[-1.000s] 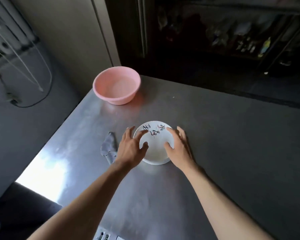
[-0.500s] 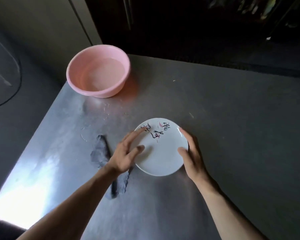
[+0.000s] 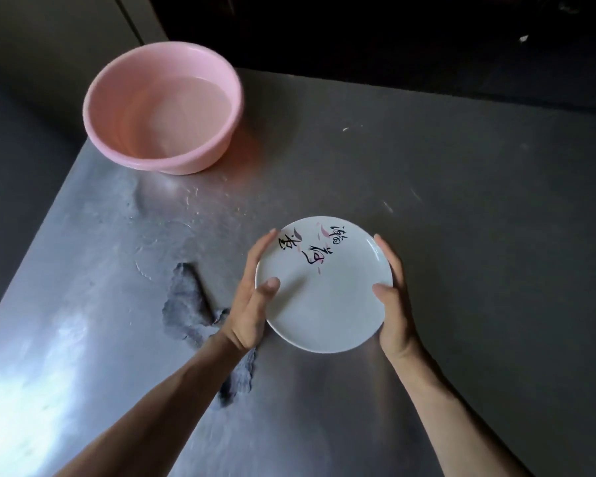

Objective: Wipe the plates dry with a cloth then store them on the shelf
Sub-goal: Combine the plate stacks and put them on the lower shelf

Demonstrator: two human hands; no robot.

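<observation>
One plate (image 3: 327, 304), one pink basin (image 3: 186, 163) and one grey cloth (image 3: 186, 304) are sitting on one metal table (image 3: 461, 235); two hands are showing, one left hand (image 3: 252, 304) and one right hand (image 3: 396, 304).

Kitchen wash-up area, by the looks. Brushed-steel counter (image 3: 444, 208) with wet smears; pink plastic basin (image 3: 172, 163) holding water at far left corner; crumpled grey cloth (image 3: 186, 304) near left edge; white dinner plate (image 3: 324, 311).

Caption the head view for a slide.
Left hand and right hand hold a white plate by its rim, grey cloth and pink basin nearby.
</observation>
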